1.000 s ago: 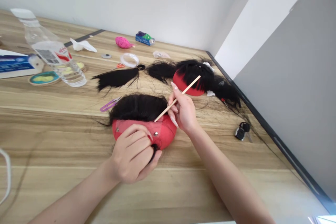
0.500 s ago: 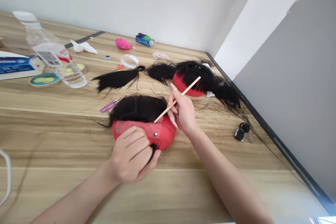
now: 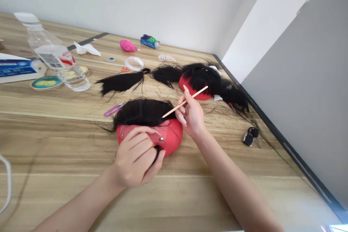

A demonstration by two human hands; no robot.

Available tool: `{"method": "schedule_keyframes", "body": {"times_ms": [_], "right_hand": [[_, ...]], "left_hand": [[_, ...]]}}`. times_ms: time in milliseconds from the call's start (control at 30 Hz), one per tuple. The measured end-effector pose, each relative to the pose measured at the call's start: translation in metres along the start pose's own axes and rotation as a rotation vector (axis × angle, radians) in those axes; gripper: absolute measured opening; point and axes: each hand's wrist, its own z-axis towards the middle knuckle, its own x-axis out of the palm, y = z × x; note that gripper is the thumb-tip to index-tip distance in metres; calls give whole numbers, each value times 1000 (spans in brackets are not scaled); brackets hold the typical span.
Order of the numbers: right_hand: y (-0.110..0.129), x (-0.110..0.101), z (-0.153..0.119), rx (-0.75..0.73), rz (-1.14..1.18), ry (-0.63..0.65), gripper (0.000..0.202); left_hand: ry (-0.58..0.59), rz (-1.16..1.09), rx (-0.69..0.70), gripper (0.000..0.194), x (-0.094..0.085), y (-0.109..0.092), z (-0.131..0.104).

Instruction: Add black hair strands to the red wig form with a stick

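A red dome-shaped form (image 3: pixel 176 136) lies on the table with sheer netting (image 3: pixel 133 129) pinned over it. Black hair (image 3: pixel 145 110) covers its far side. My left hand (image 3: pixel 138 156) is closed around a lock of black hair (image 3: pixel 157 154) at the near side, its index finger stretched toward a metal pin (image 3: pixel 161 140). In my right hand (image 3: pixel 192 116) is a thin wooden-handled ventilating needle (image 3: pixel 187 104), pinched between thumb and fingers. It slants down to the left, its tip at the edge of the hair; the fine point is too small to make out.
Purple thread snips (image 3: pixel 114 109) lie left of the form. Behind are a tied hair bundle (image 3: pixel 122 81) and a second red form (image 3: pixel 187 86) with black hair. A water bottle (image 3: pixel 58 56) stands left; keys (image 3: pixel 248 137) lie right. Pink yarn (image 3: pixel 127 45) sits farther back.
My right hand has moved slightly up and right, lifting the needle tip from the netting to the hair's edge. My left index finger has stretched out along the netting.
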Motion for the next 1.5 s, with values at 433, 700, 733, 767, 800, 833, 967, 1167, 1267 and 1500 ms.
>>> {"method": "schedule_keyframes", "body": {"times_ms": [433,700,733,767,800,833,967,1167,1267,1500], "right_hand": [[-5,-8,8,-90,-38,-159,44],[5,-16,13,-273,-301,-283,42],[7,-17,14,-285,-358,-273,41],[11,-17,14,-298,-413,-263,40],[15,-18,13,-315,-460,-255,39],[19,-17,12,-337,-494,-245,39],[43,-9,-7,-411,-566,-84,35],[75,15,-65,-395,-874,533,25],[77,25,-86,-461,-1004,725,35],[66,33,-93,-458,-1215,845,56]], "left_hand": [[-8,-34,68,21,1,2,1],[-38,24,45,20,0,5,1],[-39,33,34,20,0,6,1],[-38,40,23,20,-1,6,1],[-43,47,14,19,-1,7,1],[-53,51,7,19,-1,8,1],[-108,51,-7,17,-4,11,1],[-169,4,4,22,-8,14,1],[-173,-10,15,22,-9,14,2],[-153,-32,26,21,-7,13,2]]}}
